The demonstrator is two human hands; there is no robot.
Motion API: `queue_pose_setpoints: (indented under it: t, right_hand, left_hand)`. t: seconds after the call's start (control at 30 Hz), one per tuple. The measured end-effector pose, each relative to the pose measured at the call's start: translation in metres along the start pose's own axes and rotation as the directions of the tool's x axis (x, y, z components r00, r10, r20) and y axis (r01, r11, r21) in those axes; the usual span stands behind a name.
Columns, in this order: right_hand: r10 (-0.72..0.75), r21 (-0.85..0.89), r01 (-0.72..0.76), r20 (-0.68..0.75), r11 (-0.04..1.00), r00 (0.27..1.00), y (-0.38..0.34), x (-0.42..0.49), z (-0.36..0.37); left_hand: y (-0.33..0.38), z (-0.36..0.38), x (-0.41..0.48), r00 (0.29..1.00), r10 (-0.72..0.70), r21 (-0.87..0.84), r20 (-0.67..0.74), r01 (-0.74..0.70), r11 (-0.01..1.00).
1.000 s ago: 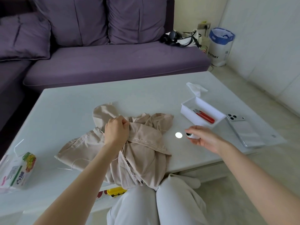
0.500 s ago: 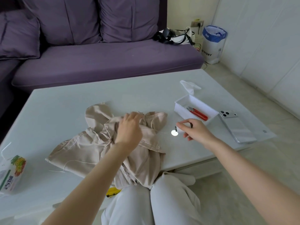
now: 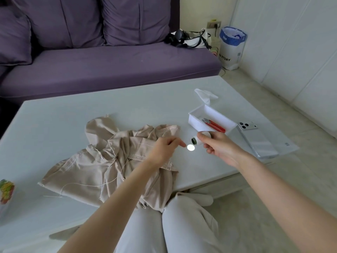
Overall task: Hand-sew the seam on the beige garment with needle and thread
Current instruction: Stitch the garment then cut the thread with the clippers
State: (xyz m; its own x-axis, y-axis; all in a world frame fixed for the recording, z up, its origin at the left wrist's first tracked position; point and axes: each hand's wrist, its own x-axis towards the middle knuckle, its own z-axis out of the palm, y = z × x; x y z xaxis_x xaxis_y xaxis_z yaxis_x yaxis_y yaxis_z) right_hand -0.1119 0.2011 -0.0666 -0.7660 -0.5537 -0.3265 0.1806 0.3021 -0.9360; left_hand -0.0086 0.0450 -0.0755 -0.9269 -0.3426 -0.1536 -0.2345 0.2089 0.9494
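The left hand [image 3: 164,149] has let go of the beige garment [image 3: 113,161], left crumpled on the table [image 3: 54,115], fingers loose and reaching toward the round lid [image 3: 190,147] beside the small bottle [image 3: 197,140] gripped in the right hand [image 3: 221,149], so stitching's probably on pause.

A colourful packet [image 3: 6,191] is cut off by the left edge. The small white container [image 3: 197,140] is partly covered by the right hand [image 3: 220,148]. Whether anything is pinched by the left hand [image 3: 162,148] cannot be told.
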Motion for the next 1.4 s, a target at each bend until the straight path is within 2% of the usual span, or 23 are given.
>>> queue_pose_setpoints:
  t: [0.1,0.2,0.3,0.43,0.5,0.57,0.63,0.7,0.77,0.83,0.97,1.07,1.27,1.4]
  right_hand:
    - [0.022,-0.044,-0.023,-0.019,0.999,1.000,0.012,0.004,-0.004]
    - [-0.030,-0.215,0.019,-0.052,0.977,0.998,0.024,0.014,-0.005]
    - [-0.127,-0.515,0.090,-0.037,0.853,0.991,0.034,0.026,-0.004]
    - [-0.185,-0.643,0.158,0.025,0.750,0.982,0.045,0.040,-0.003]
    - [-0.234,-0.751,0.214,0.082,0.625,0.969,0.045,0.042,-0.001]
    - [-0.354,-0.784,0.282,0.085,0.554,0.931,0.038,0.042,0.000]
    - [-0.525,-0.771,0.340,0.008,0.538,0.851,0.028,0.044,-0.003]
    - [-0.596,-0.789,0.316,-0.078,0.527,0.799,0.019,0.056,-0.015]
    - [-0.524,-0.823,0.187,-0.151,0.536,0.838,0.011,0.073,-0.030]
    - [-0.415,-0.867,0.040,-0.198,0.497,0.888,0.006,0.088,-0.043]
    - [-0.225,-0.897,-0.096,-0.210,0.431,0.952,0.000,0.110,-0.058]
    - [-0.157,-0.908,-0.150,-0.226,0.392,0.961,0.000,0.117,-0.058]
    - [-0.148,-0.921,-0.166,-0.230,0.352,0.962,0.002,0.119,-0.050]
    - [-0.136,-0.915,-0.175,-0.238,0.363,0.962,-0.006,0.112,-0.046]
  left_hand:
    - [-0.005,-0.007,0.002,0.986,0.020,0.052,-0.165,-0.012,0.999]
    - [-0.011,-0.008,0.005,0.975,0.033,0.127,-0.219,-0.005,0.992]
    - [-0.015,-0.005,0.007,0.969,0.064,0.216,-0.238,-0.012,0.976]
    - [-0.018,-0.002,0.013,0.966,0.067,0.279,-0.251,0.006,0.960]
    - [-0.020,-0.002,0.017,0.968,0.067,0.310,-0.243,0.012,0.951]
    - [-0.020,-0.003,0.020,0.965,0.071,0.357,-0.251,0.024,0.934]
    - [-0.017,-0.004,0.023,0.960,0.084,0.399,-0.268,0.031,0.916]
    - [-0.014,-0.005,0.025,0.956,0.105,0.413,-0.273,0.018,0.910]
    - [-0.012,-0.006,0.026,0.953,0.131,0.426,-0.274,-0.002,0.905]
    - [-0.012,-0.006,0.028,0.950,0.148,0.453,-0.274,-0.009,0.891]
    - [-0.012,-0.001,0.033,0.954,0.138,0.468,-0.266,0.003,0.884]
    - [-0.011,0.002,0.036,0.957,0.144,0.463,-0.250,-0.013,0.886]
    - [-0.010,0.005,0.040,0.952,0.149,0.469,-0.268,-0.006,0.883]
    - [-0.013,0.001,0.040,0.946,0.161,0.446,-0.282,-0.020,0.895]
